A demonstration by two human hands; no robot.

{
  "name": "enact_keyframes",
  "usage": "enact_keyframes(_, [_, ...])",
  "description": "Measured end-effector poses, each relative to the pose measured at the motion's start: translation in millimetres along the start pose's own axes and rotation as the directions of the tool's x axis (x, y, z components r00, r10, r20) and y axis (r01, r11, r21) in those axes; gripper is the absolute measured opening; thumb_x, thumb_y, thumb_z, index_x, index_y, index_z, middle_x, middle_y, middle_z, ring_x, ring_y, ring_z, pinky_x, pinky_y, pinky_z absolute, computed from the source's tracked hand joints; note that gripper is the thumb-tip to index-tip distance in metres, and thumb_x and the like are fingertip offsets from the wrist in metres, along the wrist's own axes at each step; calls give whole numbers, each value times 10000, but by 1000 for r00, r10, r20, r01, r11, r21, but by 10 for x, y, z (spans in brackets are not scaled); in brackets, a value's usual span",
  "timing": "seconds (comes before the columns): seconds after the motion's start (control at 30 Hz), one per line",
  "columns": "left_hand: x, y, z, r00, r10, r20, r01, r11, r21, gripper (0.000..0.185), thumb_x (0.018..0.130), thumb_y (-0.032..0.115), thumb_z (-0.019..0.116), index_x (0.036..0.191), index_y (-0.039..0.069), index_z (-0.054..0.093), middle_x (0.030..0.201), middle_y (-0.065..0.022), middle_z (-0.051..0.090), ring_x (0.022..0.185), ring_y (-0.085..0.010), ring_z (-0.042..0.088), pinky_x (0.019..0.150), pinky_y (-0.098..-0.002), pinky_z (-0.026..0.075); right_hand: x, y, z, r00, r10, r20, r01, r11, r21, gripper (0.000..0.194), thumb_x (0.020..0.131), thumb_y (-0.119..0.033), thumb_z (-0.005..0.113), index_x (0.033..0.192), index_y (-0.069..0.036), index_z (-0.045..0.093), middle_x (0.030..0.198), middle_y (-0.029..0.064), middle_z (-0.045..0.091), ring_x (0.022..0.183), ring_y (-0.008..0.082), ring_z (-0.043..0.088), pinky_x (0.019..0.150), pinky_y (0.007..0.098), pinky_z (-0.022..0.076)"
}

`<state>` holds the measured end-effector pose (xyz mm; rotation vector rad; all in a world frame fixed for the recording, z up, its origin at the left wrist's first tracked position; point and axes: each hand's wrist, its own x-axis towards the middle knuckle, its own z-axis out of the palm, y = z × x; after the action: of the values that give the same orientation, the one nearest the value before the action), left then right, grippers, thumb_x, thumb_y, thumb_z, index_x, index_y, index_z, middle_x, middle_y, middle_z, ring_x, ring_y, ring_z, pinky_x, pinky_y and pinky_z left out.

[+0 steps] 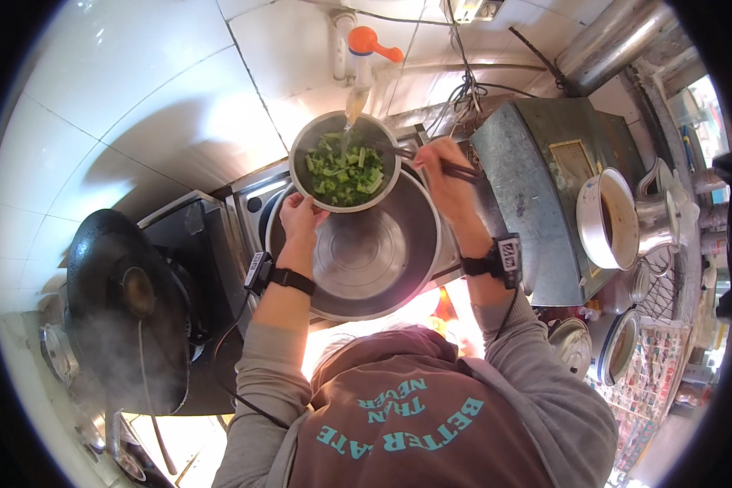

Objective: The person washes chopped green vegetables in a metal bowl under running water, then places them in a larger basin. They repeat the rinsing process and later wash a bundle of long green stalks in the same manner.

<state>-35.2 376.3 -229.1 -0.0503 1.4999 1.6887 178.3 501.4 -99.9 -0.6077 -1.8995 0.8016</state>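
Note:
Under the running tap with an orange handle [369,44], a metal bowl [297,180] holds chopped green vegetables [344,171] in water. My left hand [303,215] grips the bowl's near rim. In my right hand [448,171] is a pair of dark chopsticks [462,172]; their tips reach over the bowl's right rim. Beneath the bowl lies a large round metal basin [357,259], set in a sink. Its inner bottom shows concentric rings.
On the left stands a steaming black wok [107,341] with a ladle [149,378] in it. At the right, a white enamel pot [592,219] with brown liquid rests by a grey metal cabinet [518,201]. Cables [466,91] hang along the tiled wall.

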Motion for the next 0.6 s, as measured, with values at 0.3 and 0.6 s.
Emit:
enact_keyframes(0.3, [-37, -128, -20, 1000, -29, -8, 29, 998, 53, 127, 966, 127, 510, 1038, 25, 489, 896, -102, 607, 706, -175, 630, 600, -323, 599, -119, 511, 395, 990, 80, 115, -74, 995, -63, 79, 892, -49, 618, 958, -8, 634, 877, 114, 622, 762, 197, 621, 652, 270, 478])
enact_keyframes(0.6, [-91, -174, 28, 998, -56, 14, 55, 998, 28, 199, 1009, 215, 416, 1143, 67, 405, 980, -118, 580, 784, -223, 650, 599, -358, 612, -43, 782, 524, 963, 269, -15, -263, 952, 154, 80, 901, -68, 629, 924, 5, 654, 798, 96, 643, 682, 153, 612, 595, 266, 465])
